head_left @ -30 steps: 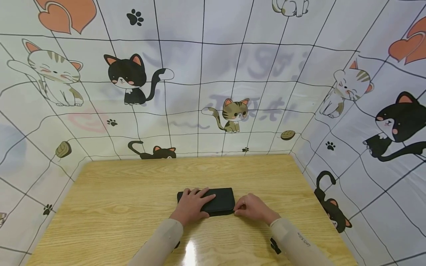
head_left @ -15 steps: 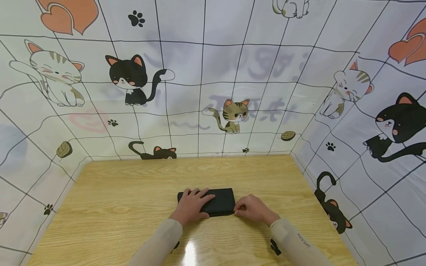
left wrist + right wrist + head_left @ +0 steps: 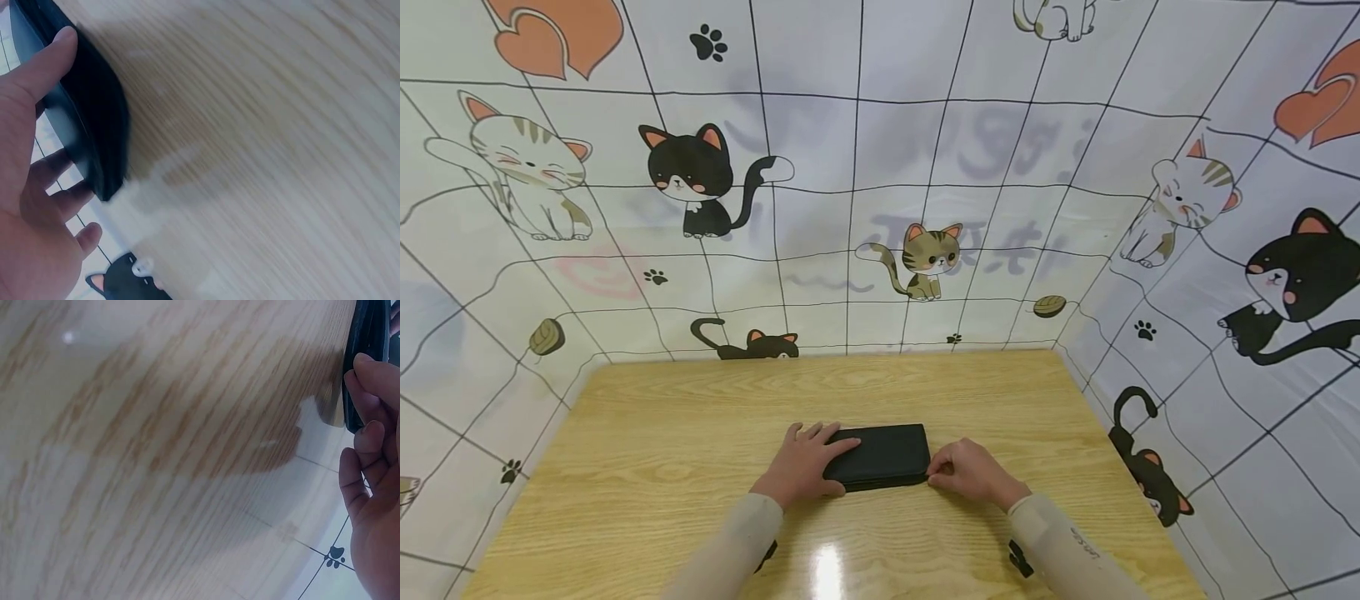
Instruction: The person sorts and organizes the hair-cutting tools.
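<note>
A flat black wallet (image 3: 883,456), long and rectangular, lies on the wooden table. My left hand (image 3: 801,464) holds its left end. The index finger reaches onto the top face, and the left wrist view shows the thumb (image 3: 65,47) against the near side, where a seam runs along the edge. The other fingertips are around the left end. At the near right corner, my right hand (image 3: 970,471) pinches with thumb and index finger. In the right wrist view those fingertips (image 3: 365,369) meet at the wallet's edge (image 3: 356,403); what they pinch there is hidden.
The wooden table (image 3: 700,417) stretches around the wallet on all sides. White cloth walls (image 3: 820,192) printed with cats and grid lines stand behind and beside it. A bright light reflection lies near the front.
My left hand has slid left, from across the top of the wallet to its left end, uncovering more of the top face. The wallet and my right hand have stayed in place.
</note>
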Available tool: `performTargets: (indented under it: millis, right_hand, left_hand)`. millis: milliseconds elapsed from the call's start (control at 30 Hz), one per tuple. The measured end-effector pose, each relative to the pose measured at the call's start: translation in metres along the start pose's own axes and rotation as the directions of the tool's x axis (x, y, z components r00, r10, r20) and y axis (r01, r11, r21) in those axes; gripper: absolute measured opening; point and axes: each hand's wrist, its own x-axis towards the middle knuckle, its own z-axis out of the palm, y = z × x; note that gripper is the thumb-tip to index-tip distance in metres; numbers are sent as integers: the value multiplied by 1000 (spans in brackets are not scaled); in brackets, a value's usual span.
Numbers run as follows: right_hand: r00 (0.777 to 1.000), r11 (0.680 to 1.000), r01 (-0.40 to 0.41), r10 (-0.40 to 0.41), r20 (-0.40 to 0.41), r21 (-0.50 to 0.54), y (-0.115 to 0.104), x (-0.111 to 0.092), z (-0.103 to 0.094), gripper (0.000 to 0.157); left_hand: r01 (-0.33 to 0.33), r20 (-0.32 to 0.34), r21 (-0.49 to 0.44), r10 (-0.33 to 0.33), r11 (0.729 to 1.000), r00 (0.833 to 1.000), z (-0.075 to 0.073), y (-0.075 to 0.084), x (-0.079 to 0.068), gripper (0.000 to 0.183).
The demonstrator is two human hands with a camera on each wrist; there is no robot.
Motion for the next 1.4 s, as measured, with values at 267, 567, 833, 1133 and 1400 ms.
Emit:
performTargets:
  millis: [267,567,833,1133,1400]
  right_hand:
    - [1000,1000,-8,8,5,-4,-4,-2,1,8]
    - [997,998,-70,70,-31,-1,-13,-3,4,6]
    - [989,992,-122,120,-89,-21,-24,-3,6,6]
    - [975,983,-159,142,-171,-93,-35,0,9,6]
    - [962,973,-186,152,-225,-139,-42,4,16,5]
  left_hand:
    - [29,-3,-49,-30,998,1000,-4,-20,-14,76]
    - [17,-1,-33,-17,999,1000,-1,-24,-13,77]
    - [18,-12,-10,-18,1000,1000,2,-25,-13,77]
    - [50,-23,1,-50,999,998,8,-23,-11,76]
    - [73,-49,-13,-73,997,996,6,-19,-10,74]
